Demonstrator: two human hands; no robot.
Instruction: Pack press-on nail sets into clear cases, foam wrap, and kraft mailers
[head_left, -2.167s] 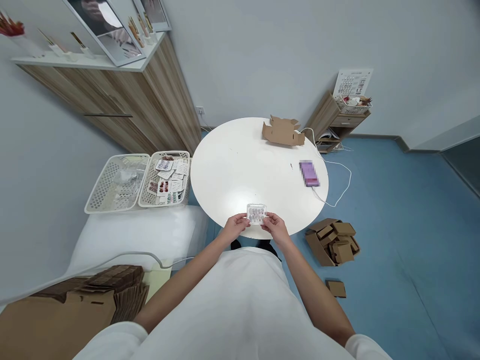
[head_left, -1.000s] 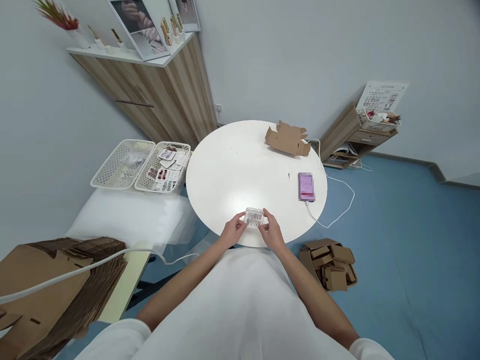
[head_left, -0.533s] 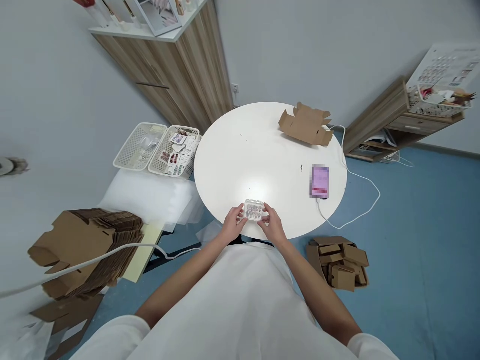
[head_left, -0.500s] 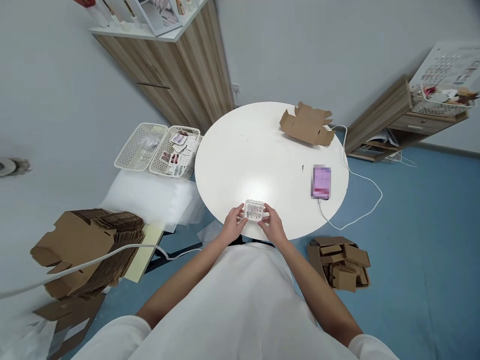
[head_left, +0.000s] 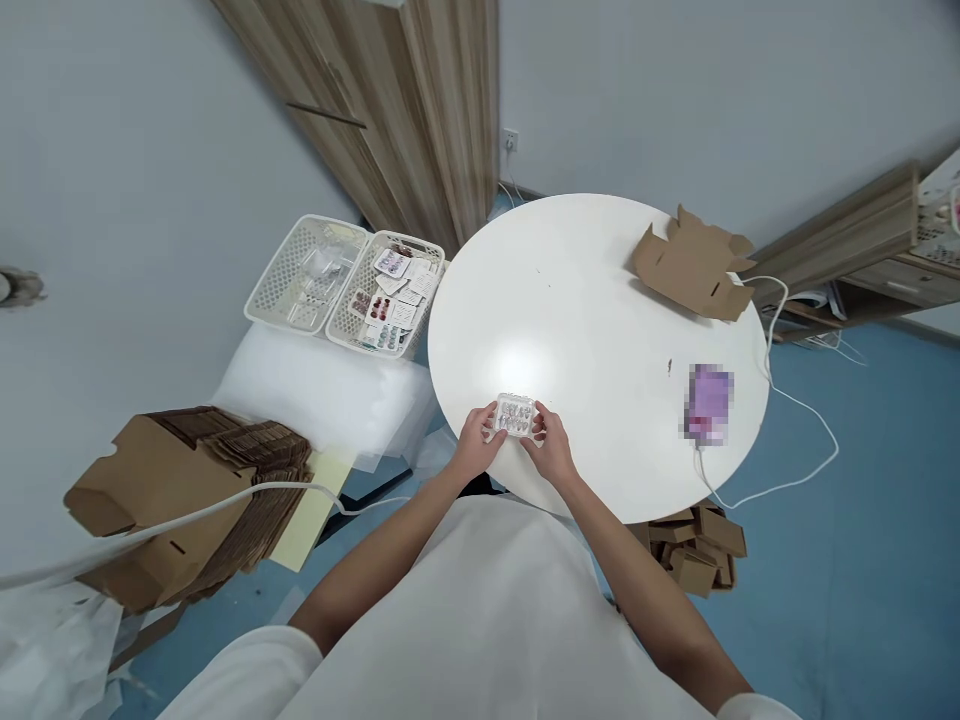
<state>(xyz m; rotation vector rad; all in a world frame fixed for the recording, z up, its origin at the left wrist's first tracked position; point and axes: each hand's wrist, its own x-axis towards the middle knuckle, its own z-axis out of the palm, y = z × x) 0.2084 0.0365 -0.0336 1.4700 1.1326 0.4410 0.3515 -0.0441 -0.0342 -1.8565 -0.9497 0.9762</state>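
A small clear plastic case (head_left: 516,416) with rows of pinkish pieces inside sits between both of my hands, just above the near edge of the round white table (head_left: 585,300). My left hand (head_left: 481,440) grips its left end with thumb and fingers closed on it. On its right end, my right hand (head_left: 551,447) pinches the case the same way.
A flat brown cardboard box blank (head_left: 694,265) lies at the table's far right, a phone (head_left: 707,402) on a white cable nearer. Two white mesh baskets (head_left: 352,285) stand to the left on white foam. Cardboard stacks (head_left: 187,490) lie on the left; more pieces (head_left: 697,550) under the table's right.
The view has swung left and down, so the table and cabinet shifted right in frame. Both hands keep hold of the clear case in about the same spot at the table's near edge.
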